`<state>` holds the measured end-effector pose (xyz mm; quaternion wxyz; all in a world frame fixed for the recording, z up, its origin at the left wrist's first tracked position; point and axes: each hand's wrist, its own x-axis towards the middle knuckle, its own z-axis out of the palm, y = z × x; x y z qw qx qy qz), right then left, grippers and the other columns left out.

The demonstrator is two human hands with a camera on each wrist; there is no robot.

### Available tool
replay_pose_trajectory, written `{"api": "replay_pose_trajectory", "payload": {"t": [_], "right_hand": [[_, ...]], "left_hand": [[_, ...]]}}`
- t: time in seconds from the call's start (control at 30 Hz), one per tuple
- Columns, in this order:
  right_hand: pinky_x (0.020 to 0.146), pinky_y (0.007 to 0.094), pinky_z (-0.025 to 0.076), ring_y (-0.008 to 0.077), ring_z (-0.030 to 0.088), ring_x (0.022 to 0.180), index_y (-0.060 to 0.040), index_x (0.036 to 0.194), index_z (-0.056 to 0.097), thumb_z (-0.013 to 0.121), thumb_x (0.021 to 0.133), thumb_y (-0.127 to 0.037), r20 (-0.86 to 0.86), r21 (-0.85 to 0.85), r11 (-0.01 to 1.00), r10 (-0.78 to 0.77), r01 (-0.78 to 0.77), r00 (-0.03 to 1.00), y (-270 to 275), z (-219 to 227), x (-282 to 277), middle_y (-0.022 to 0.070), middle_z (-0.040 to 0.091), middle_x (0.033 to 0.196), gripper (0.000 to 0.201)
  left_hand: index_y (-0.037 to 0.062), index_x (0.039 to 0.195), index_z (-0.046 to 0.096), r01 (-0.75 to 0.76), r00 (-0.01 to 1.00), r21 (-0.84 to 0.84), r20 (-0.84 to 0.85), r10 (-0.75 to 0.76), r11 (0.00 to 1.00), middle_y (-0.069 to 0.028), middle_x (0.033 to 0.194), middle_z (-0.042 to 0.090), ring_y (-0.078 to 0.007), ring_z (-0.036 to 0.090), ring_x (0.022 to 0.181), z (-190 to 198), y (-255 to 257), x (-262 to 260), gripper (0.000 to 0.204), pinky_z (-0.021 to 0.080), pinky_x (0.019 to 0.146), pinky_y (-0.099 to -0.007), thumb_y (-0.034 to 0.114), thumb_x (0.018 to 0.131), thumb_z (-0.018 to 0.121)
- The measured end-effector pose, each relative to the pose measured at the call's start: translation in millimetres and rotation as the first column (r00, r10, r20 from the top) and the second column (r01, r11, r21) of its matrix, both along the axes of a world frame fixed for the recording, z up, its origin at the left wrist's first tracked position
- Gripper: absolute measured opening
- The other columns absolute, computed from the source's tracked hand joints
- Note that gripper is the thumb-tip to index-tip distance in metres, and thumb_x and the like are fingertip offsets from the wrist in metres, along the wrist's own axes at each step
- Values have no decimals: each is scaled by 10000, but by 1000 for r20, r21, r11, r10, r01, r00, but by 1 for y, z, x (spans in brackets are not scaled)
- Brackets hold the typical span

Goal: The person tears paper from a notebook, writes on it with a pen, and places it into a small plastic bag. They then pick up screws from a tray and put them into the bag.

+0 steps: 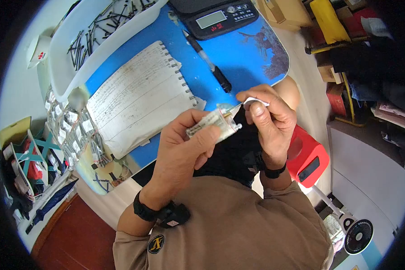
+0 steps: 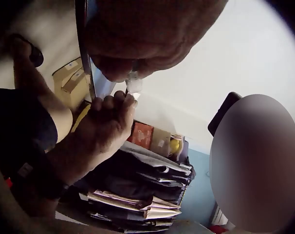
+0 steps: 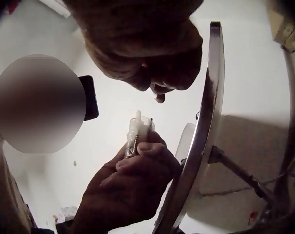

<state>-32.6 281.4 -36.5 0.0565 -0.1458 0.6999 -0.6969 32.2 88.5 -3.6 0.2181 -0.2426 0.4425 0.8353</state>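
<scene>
Pointing longways toward the right hand (image 1: 274, 120), a clear bag (image 1: 215, 119) is pinched by the left hand (image 1: 181, 143); near its end, a white piece (image 1: 253, 101) is pinched by the right.

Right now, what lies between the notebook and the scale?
A pen lies on the blue tabletop between the notebook and the scale; the head view shows it.

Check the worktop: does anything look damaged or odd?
Yes: dark, ragged patches mar the blue tabletop at its rounded corner near the scale. They look like wear, though possibly print. The notebook page also looks smudged.
</scene>
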Motion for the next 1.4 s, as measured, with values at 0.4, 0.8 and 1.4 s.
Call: {"api": "replay_pose_trajectory", "payload": {"t": [0.4, 0.8, 1.4], "right_hand": [[729, 248, 451, 114, 574, 805, 12, 1156, 697, 673, 948, -96, 67, -3, 997, -74, 74, 995, 29, 7, 11, 34, 620, 860, 235], [682, 249, 467, 112, 570, 776, 0, 1179, 650, 615, 1000, -158, 194, -6, 1000, 8, -6, 981, 44, 21, 20, 61, 640, 925, 242], [706, 210, 487, 77, 635, 796, 17, 958, 667, 701, 927, -40, 135, 16, 993, 115, -118, 984, 5, 28, 16, 46, 681, 879, 73]], "left_hand": [[10, 1123, 627, 26, 994, -17, -109, -27, 1000, -14, 862, 625, -40, 505, 647, -3, 22, -15, 265, 419, 553, -196, 164, 927, 718], [2, 1196, 554, 31, 967, -52, -253, -44, 998, -43, 935, 614, -61, 510, 707, -8, 37, -15, 277, 428, 589, -208, 156, 978, 628], [9, 1200, 511, -150, 937, -51, -325, 126, 987, -78, 1093, 597, -107, 608, 964, -6, -3, 5, 311, 509, 877, -253, -31, 913, 624]]}}
